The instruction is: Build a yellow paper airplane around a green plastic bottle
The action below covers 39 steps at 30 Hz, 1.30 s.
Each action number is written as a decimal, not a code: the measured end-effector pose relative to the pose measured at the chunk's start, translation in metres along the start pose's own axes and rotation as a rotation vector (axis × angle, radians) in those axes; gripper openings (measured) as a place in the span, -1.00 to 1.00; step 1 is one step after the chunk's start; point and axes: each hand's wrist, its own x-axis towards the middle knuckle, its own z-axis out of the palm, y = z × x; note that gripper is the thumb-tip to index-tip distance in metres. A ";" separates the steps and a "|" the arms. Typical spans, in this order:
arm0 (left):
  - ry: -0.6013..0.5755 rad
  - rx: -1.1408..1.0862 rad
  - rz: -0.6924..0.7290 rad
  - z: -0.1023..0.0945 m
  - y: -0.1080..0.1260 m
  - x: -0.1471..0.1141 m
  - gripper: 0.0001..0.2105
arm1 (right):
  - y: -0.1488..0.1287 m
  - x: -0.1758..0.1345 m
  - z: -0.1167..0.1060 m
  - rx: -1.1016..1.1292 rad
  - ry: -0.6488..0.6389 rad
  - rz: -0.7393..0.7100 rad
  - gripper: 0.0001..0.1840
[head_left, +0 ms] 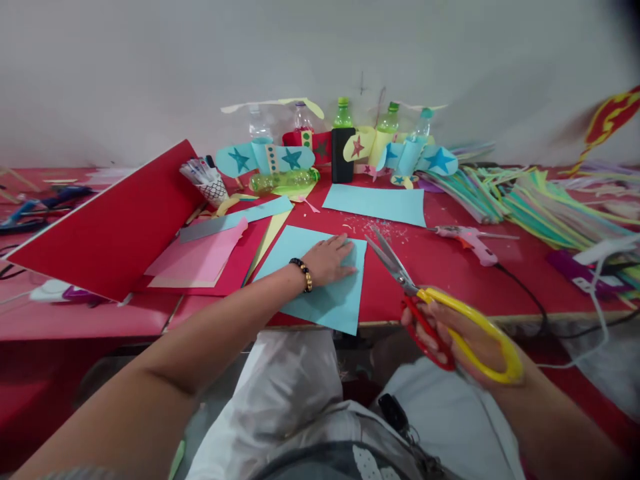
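Note:
My left hand (327,260), with a beaded bracelet at the wrist, lies flat with fingers apart on a light blue sheet of paper (295,243). One corner of that sheet hangs over the table's front edge. In my right hand (435,327) is a pair of scissors (407,287) with one red and one yellow handle loop. The blades are parted and point up and left, just right of the sheet. Behind it lies a second light blue piece of paper (377,202).
A pink glue gun (467,241) with a black cord lies to the right, before bundles of coloured strips (535,200). Bottles with paper wings (260,157) stand along the wall. Pink paper (193,260), a pen cup (213,189) and a slanted red board (115,227) are on the left.

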 end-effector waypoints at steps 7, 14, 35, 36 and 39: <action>0.077 -0.058 -0.032 -0.019 -0.032 0.034 -0.35 | -0.061 0.070 -0.033 -0.808 0.304 -0.261 -0.27; 0.133 -0.224 -0.003 -0.013 -0.044 0.033 -0.58 | -0.073 0.135 -0.049 -1.172 0.313 -0.282 -0.24; 0.238 -0.296 0.022 -0.004 -0.042 0.033 -0.50 | -0.094 0.172 0.028 -1.591 0.018 -0.516 -0.48; 0.233 -0.299 0.016 -0.004 -0.043 0.032 -0.48 | -0.093 0.176 0.030 -1.568 0.000 -0.512 -0.46; 0.207 -0.310 0.005 -0.007 -0.045 0.030 -0.40 | -0.081 0.182 0.019 -1.497 -0.047 -0.505 -0.37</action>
